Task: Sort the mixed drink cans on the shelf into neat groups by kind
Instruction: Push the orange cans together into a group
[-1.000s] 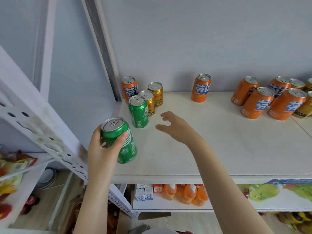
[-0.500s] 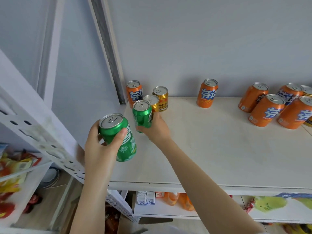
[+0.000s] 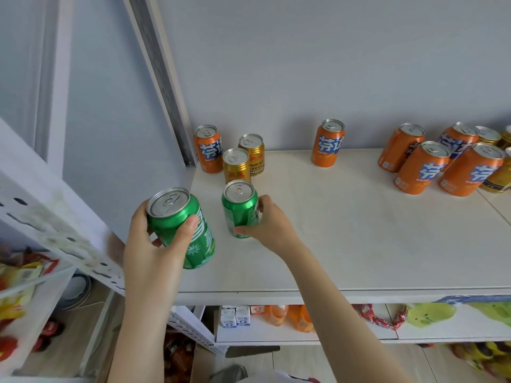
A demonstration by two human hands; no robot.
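Note:
My left hand [image 3: 154, 244] grips a green can [image 3: 182, 225] held tilted above the shelf's left front corner. My right hand [image 3: 269, 225] is wrapped around a second green can [image 3: 238, 207] that stands on the cream shelf [image 3: 345, 230]. Behind it stand two gold cans [image 3: 236, 165] [image 3: 252, 153] and an orange can [image 3: 208, 147] by the back left post. A lone orange can [image 3: 328, 142] stands at the back middle. Several orange cans [image 3: 423, 167] cluster at the right, with gold cans [image 3: 497, 178] partly hidden behind them.
A grey metal upright [image 3: 163, 78] rises at the shelf's back left corner, and a white perforated rail [image 3: 55, 217] slants at the left. The lower shelf [image 3: 276, 335] holds small cartons, orange bottles and packets. The grey wall backs the shelf.
My right hand reached left from the open shelf and closed on the standing green can, drawing it a little forward from the gold cans. My left hand keeps holding its green can.

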